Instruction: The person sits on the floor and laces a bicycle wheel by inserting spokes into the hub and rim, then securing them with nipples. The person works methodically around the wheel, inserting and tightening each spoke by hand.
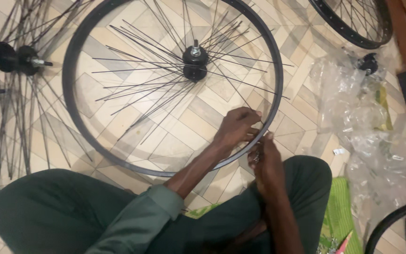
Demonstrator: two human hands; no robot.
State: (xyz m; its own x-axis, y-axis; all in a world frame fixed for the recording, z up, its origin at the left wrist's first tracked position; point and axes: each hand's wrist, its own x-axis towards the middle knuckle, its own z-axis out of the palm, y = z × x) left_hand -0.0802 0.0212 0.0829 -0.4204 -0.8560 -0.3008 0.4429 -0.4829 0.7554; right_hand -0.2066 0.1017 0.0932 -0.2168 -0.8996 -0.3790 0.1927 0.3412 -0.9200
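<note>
Two hands meet at the rim (74, 117): the left hand (237, 128) pinches a spoke (245, 106) in a closed grip, the right hand (265, 157) just below is closed too, on what I cannot tell. Best keep the spoke straight. Beyond the grip, thin dark spokes fan loose from the hub (195, 61), on the floor (175, 136).

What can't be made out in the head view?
- Head view: where the thin spoke meets the black wheel rim, hidden by the left hand and right hand.
- Whether either hand pinches a small part: fingers overlap, too small.
- Contents of the clear plastic bags: glare and crumpling.
- Second black rim: cut by the top edge.
</note>
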